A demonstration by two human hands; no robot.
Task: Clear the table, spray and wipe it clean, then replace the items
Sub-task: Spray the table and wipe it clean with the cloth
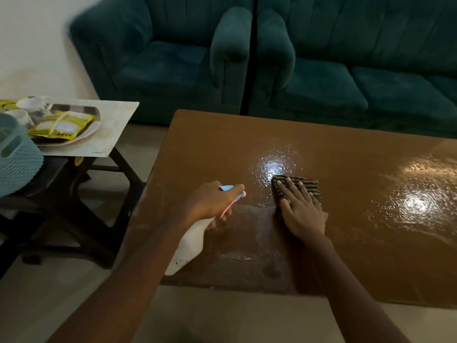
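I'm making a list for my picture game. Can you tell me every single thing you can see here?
Shiny brown wooden table: one, centre, wet with spray.
Striped brown cloth: one, on the table under the right hand.
White plastic spray bottle: one, blue and pink nozzle, over the table's left edge.
Dark green fabric sofas: two, behind the table.
Dark side table: one, left.
Pale placemat: one, on the side table.
Oval tray: one, on the placemat.
White cups: two, on the tray.
Yellow packets: several, on the tray.
Teal woven basket: one, far left.
Left hand: holding the bottle.
Right hand: flat on the cloth.

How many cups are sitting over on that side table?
2. One white cup stands at the far end of the tray; the other is nearer, beside the teal basket, which may hide more.
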